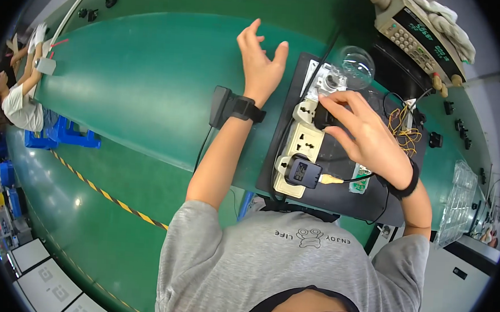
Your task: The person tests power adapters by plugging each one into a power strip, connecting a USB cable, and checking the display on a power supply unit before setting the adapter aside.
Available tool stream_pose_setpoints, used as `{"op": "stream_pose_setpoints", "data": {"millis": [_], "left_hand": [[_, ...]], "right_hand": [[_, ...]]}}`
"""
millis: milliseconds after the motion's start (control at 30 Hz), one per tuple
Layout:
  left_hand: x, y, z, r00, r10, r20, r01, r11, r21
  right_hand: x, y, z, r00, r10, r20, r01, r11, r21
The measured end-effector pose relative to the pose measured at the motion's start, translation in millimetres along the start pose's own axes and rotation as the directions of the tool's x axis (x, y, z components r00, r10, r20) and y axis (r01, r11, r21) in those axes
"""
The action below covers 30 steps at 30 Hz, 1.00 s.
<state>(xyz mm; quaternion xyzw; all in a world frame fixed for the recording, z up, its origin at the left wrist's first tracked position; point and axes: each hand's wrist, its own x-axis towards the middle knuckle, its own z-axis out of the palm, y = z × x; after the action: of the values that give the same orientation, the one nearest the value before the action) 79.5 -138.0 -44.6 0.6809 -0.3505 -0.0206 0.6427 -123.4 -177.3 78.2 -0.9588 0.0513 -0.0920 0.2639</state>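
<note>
My right hand (367, 132) is closed around a small black power adapter (323, 116), with thumb and fingers at its sides. The adapter sits at a cream power strip (306, 141); whether it is fully plugged in is hidden. Lower on the strip, another black adapter (302, 172) is plugged in, and a yellow connector (331, 179) on a black cable meets it. My left hand (262, 65) is raised over the green table, fingers apart, holding nothing. A black box (221, 105) with a cable is beside the strap on my left wrist.
A black mat (339, 198) lies under the strip and a green circuit board (361, 179). Around it are a clear round dome (355, 67), tangled yellow wires (405, 131) and a bench meter (420, 40). Clear trays (458, 200) stand right. Another person (21, 105) sits far left.
</note>
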Motion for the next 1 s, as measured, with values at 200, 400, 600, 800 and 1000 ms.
{"op": "stream_pose_setpoints", "data": {"millis": [200, 400, 600, 800, 1000], "left_hand": [[-3.8, 15.7, 0.8, 0.996, 0.064, 0.056, -0.063, 0.997, -0.035], [-2.1, 45.4, -22.1, 0.960, 0.064, 0.273, -0.027, 0.990, -0.140], [-51.8, 83.5, -74.3, 0.532, 0.318, 0.785, -0.082, 0.942, -0.326], [-69.0, 100.6, -87.9, 0.421, 0.280, 0.863, -0.261, 0.948, -0.180], [-71.1, 108.1, -92.1, 0.457, 0.297, 0.838, -0.295, 0.940, -0.173]], "right_hand": [[13.7, -16.4, 12.5, 0.998, 0.046, 0.047, -0.033, 0.970, -0.243], [-4.9, -0.6, 16.1, 0.992, 0.077, -0.102, -0.088, 0.990, -0.110], [-77.9, -22.3, 17.8, 0.972, 0.206, -0.115, -0.187, 0.970, 0.157], [-86.3, -5.6, -1.2, 0.899, 0.324, -0.296, -0.317, 0.946, 0.072], [-63.3, 27.0, 27.8, 0.875, 0.209, -0.437, -0.207, 0.977, 0.054]]}}
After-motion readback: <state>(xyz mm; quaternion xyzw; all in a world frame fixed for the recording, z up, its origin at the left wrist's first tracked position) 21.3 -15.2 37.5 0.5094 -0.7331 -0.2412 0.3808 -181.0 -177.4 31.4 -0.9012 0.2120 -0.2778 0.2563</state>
